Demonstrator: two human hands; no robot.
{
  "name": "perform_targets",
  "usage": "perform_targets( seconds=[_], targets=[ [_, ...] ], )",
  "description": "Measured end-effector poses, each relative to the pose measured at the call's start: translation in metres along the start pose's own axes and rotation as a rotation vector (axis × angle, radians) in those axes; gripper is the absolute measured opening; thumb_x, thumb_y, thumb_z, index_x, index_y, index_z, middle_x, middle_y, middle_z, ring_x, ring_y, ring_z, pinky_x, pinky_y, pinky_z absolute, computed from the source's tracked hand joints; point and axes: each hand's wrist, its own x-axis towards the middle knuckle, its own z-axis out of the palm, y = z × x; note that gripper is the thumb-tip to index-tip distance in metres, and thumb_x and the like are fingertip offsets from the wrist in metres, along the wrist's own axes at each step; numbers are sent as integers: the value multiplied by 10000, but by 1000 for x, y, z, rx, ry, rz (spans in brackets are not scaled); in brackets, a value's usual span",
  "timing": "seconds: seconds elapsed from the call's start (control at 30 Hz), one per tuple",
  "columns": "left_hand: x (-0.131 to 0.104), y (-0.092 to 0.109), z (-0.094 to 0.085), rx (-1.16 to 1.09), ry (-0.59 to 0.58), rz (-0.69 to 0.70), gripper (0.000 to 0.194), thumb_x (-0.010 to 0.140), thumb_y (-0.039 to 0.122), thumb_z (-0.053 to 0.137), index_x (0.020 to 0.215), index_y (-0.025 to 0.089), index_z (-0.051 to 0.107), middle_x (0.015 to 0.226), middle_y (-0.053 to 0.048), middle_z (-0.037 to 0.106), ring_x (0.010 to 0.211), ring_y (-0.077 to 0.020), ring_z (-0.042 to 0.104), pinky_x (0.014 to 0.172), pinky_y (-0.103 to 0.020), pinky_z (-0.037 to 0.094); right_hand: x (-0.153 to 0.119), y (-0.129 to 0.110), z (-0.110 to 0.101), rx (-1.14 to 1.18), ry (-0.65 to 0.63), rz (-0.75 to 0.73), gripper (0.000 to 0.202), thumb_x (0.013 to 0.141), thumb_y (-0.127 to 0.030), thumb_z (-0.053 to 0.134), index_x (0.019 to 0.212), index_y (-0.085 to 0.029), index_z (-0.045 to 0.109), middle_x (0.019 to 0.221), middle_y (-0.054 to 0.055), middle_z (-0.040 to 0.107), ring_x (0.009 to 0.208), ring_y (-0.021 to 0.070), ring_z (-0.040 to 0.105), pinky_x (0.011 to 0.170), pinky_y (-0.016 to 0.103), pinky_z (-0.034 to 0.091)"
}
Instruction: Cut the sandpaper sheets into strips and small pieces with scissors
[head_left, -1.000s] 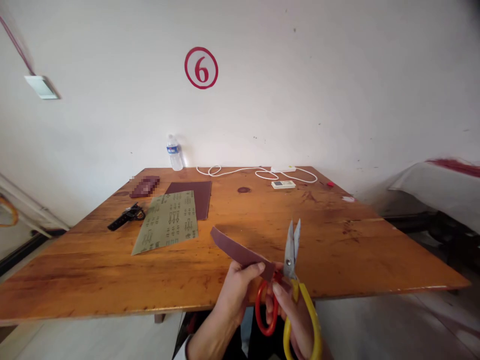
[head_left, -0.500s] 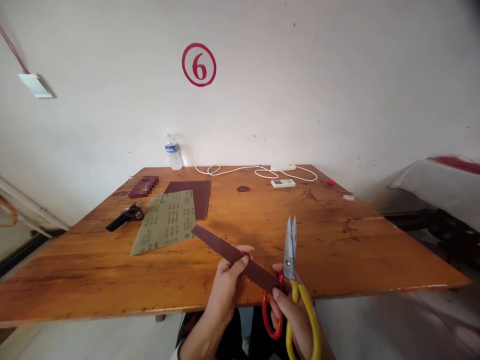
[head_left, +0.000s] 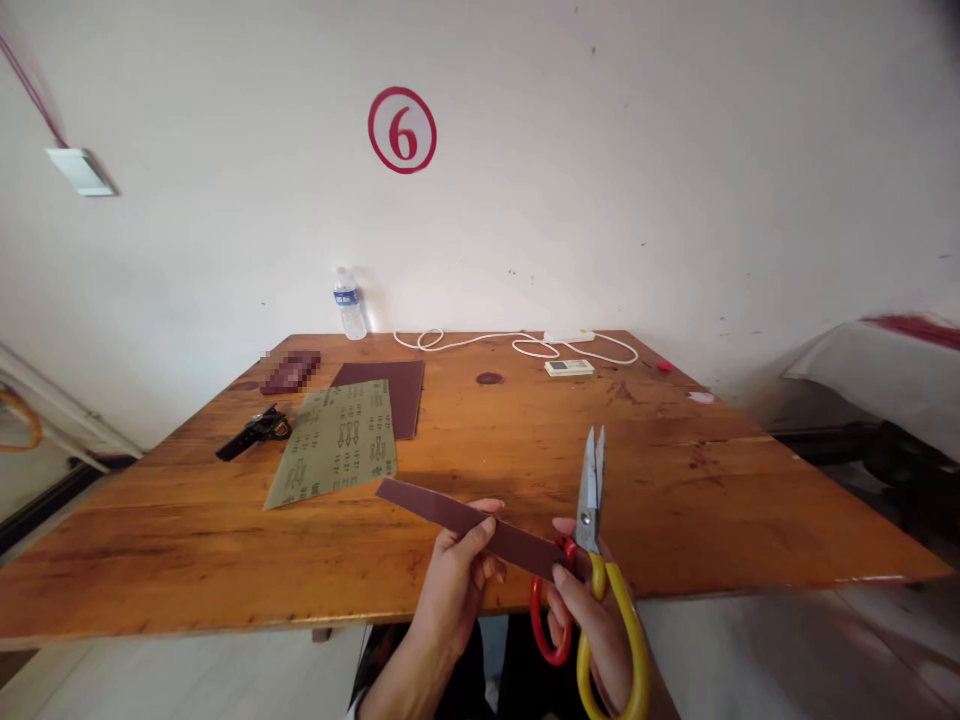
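A dark reddish-brown strip (head_left: 442,509) slants down to the right above the table's front part. My left hand (head_left: 459,565) pinches its middle between thumb and fingers. At the strip's right end, my right hand (head_left: 592,610) presses it with the thumb while also holding scissors (head_left: 591,500) with one red and one yellow handle. The blades point up and away, nearly together. Beyond the strip's left end lies a printed greenish-beige sheet (head_left: 337,440), partly over a dark reddish-brown sheet (head_left: 409,395).
On the wooden table (head_left: 675,500) stand or lie a water bottle (head_left: 349,308) by the wall, a pixelated dark red item (head_left: 292,371), a black object (head_left: 251,432), a white cable with a power strip (head_left: 568,337), a white device (head_left: 569,368) and a small red piece (head_left: 665,367).
The strip's left end has dipped, so the strip lies flatter. The scissors have moved slightly right and tilted. Both hands keep their hold.
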Motion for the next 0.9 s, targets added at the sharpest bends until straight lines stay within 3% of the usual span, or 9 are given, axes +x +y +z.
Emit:
perform_targets(
  seconds=[0.17,0.5,0.77,0.9],
  targets=[
    [2,-6,0,-83,-6,-73,380,587,278,896,908,125,762,543,20,616,442,-86,558,427,-185,470,4,2,-3,-45,-54,-34,498,877,-466,700,1254,-249,458,494,-125,525,376,95,447,385,192,406],
    [-4,-13,5,-110,-143,-185,351,609,278,893,879,107,748,601,-53,708,511,-132,621,487,-224,499,9,8,-6,-135,-98,-96,445,915,-460,649,1252,-235,466,441,-127,534,339,96,445,379,195,394],
    [-6,-17,7,7,-214,-221,305,626,338,867,622,80,706,528,-60,656,442,-113,589,480,-227,488,11,-3,3,-189,-65,-73,486,850,-476,663,1224,-212,501,424,-136,497,320,115,454,390,241,451],
    [-6,-17,8,44,-209,-221,330,598,360,867,602,73,703,512,-59,641,427,-119,575,444,-230,467,11,-7,3,-233,-67,-95,482,840,-480,673,1214,-218,520,440,-131,498,328,119,463,386,241,457]
  ],
)
